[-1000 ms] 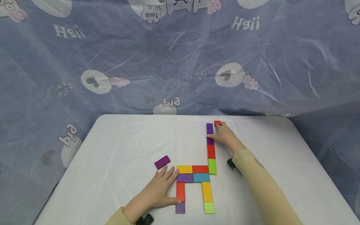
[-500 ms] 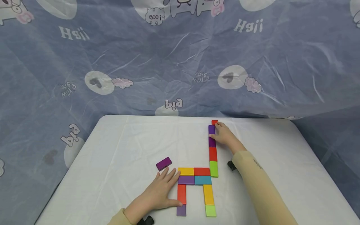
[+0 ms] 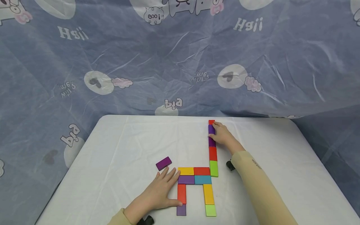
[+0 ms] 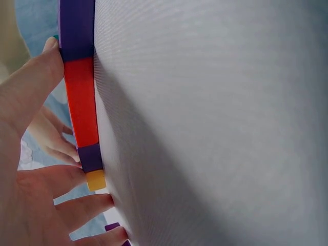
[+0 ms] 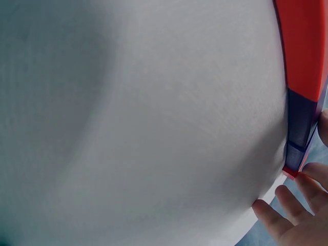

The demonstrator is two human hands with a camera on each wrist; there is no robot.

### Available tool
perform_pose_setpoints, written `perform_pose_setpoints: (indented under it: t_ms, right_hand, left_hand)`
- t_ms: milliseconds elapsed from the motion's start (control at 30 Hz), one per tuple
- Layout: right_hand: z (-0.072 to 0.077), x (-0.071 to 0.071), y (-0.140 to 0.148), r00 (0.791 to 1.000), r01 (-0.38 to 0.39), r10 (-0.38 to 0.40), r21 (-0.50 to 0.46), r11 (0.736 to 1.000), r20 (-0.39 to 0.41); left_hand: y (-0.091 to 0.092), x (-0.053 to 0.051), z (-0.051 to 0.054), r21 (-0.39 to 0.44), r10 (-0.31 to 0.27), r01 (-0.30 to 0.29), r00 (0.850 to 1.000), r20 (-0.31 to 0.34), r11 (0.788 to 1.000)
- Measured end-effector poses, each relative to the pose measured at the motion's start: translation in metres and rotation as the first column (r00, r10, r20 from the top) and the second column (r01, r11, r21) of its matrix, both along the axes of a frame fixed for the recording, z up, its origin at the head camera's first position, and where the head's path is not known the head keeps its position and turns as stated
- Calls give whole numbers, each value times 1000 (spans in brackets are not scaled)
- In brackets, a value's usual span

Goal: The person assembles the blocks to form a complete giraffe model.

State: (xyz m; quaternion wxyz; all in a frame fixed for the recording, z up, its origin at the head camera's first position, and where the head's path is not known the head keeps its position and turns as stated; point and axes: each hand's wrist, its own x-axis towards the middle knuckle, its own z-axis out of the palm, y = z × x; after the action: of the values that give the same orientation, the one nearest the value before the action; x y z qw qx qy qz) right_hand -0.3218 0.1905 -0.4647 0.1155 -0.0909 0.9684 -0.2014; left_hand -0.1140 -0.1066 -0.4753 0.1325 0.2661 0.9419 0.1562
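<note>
Colored rectangular blocks lie end to end in a column, topped by a small-looking red block (image 3: 211,122) above purple blocks (image 3: 212,129). My right hand (image 3: 224,136) reaches over the column from the right. Its fingertips touch the red block at the far end, while the thumb lies across the purple pair. In the right wrist view the fingers (image 5: 313,192) are spread beside that end. My left hand (image 3: 159,190) is spread flat, its thumb at the joint of a red block (image 3: 181,193) and a purple block (image 3: 181,210). Its fingertips reach the yellow block (image 3: 186,171).
A loose dark purple block (image 3: 163,163) lies tilted beyond my left fingertips. Blue (image 3: 202,179), orange (image 3: 208,194) and green blocks (image 3: 210,210) form the rest of the leg-like arrangement. The white table (image 3: 135,140) ends at a patterned blue curtain (image 3: 168,62).
My right hand has shifted the red block leftward, from beside the column's far end into line with the purple blocks. The left hand stays in place; the head view moved slightly.
</note>
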Motion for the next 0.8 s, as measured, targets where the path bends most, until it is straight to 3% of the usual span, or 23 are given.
perform_pose_setpoints:
  t_ms: [800]
  right_hand:
    - [1,4,-3,1000,4,-4,-9,1000,13]
  left_hand:
    - [0,-1,-2,-4,-2,2,1000,-1,1000]
